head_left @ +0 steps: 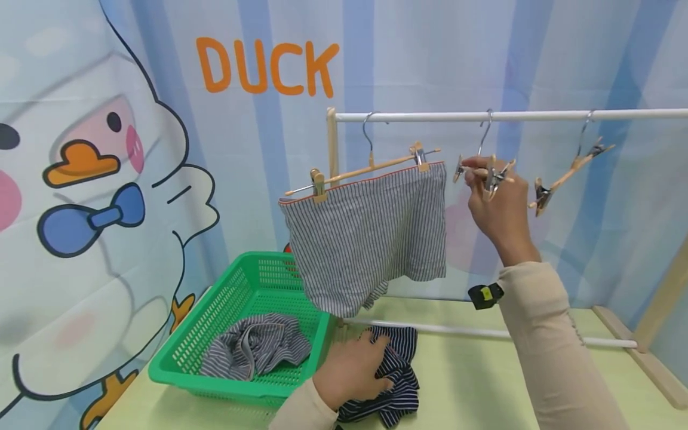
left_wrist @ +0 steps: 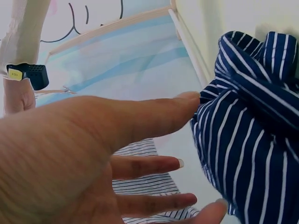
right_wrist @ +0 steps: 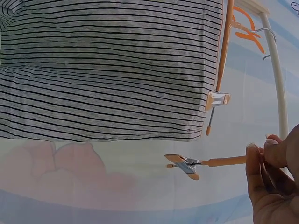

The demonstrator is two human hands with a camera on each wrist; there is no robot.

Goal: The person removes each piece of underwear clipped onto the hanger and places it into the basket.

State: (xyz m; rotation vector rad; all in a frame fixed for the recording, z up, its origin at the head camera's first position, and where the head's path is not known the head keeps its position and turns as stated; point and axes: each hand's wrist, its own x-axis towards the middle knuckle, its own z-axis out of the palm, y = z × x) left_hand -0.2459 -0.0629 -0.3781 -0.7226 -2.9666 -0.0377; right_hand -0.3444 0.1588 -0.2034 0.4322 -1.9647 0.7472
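My right hand (head_left: 502, 206) is raised below the white rail and pinches the bar of a wooden clip hanger (right_wrist: 226, 161) between thumb and fingers. That hanger's hook is on the rail, and its clips bear no garment. Down on the table, my left hand (head_left: 352, 370) is over a crumpled navy garment with white stripes (head_left: 400, 358). In the left wrist view its thumb and fingers are spread beside the navy cloth (left_wrist: 243, 130). Grey striped shorts (head_left: 371, 233) hang to the left of my right hand, held at the waistband by another hanger's two clips.
A green basket (head_left: 322, 346) on the left holds another crumpled grey striped garment (head_left: 258, 346). One more clip hanger (head_left: 570, 170) hangs to the right on the white rail (head_left: 430, 116). The rack's lower bar (head_left: 441, 329) crosses the table behind the navy garment.
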